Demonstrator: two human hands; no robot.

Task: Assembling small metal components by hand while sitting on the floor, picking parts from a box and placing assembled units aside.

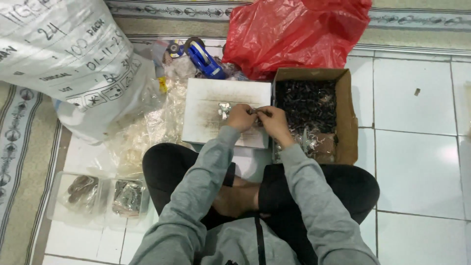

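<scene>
1. Seen from the head view, a small dark part point(256, 112) is being pinched between the left hand point(240, 118) and right hand point(273, 120), both closed on it, above the white board point(216, 98)
2. Fitting is judged underway; another piece from the cardboard box point(343, 118) would be needed next

I see a big white sack point(68, 59) lying at the top left, its side marked in dark print. A red bag point(294, 32) sits crumpled at top centre. Just below it, an open brown box point(343, 118) holds small dark parts (too small to tell apart). At lower left, two clear packets point(105, 196) of metal bits lie side by side on the tiles.
</scene>
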